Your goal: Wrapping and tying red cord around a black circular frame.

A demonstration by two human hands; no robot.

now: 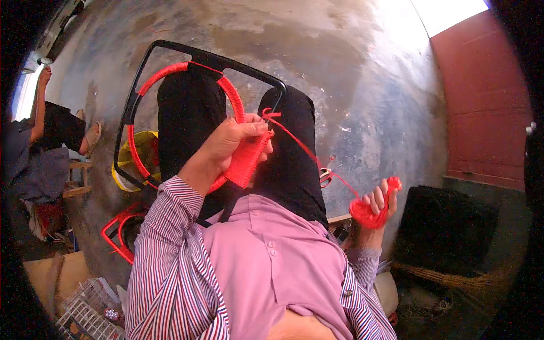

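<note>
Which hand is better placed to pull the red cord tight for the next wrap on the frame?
The right hand, probably. It holds the cord bundle, and the cord runs taut from it up to the frame. The left hand is busy gripping the wrapped section at the ring.

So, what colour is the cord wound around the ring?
Bright red cord, seen in the head view; the left hand presses on it.

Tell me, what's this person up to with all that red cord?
A seated person is wrapping red cord around a black metal frame propped on their lap. The left hand grips the wrapped part of the frame's ring, much of it already covered in red. The right hand holds a small bundle of cord out to the side, the strand stretched between. Another person sits at the far left.
</note>
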